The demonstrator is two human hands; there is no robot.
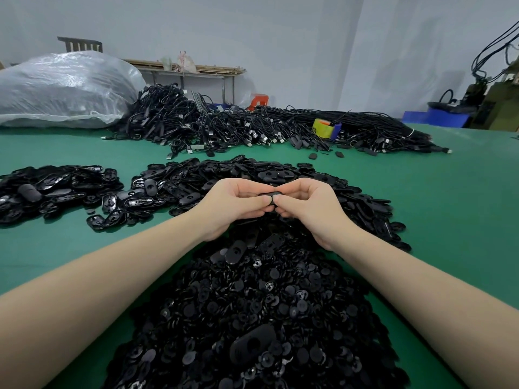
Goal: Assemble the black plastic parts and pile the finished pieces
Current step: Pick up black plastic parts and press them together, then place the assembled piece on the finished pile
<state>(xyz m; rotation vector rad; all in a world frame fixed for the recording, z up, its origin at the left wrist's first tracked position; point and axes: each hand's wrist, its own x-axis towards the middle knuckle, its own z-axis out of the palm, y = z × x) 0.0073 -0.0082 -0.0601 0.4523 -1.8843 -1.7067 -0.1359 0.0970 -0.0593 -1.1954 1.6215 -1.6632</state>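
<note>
Where black parts (252, 318) heap up, green table (449, 209), grey wall (280, 37).

Part (270, 195): mostly hidden between the fingers of left hand (234, 204) and right hand (307, 204), shape unclear | Near pile (252, 318): cut off by bottom edge | Left pile (56, 189): cut by left edge | Bag (64, 88): contents blurred | Machine (494, 99), right of the cables (252, 127): cropped.

Pale grey wall (280, 37), wood bench (185, 70) at rear, green tabletop (449, 192), blue crates (438, 117) far rt
</note>
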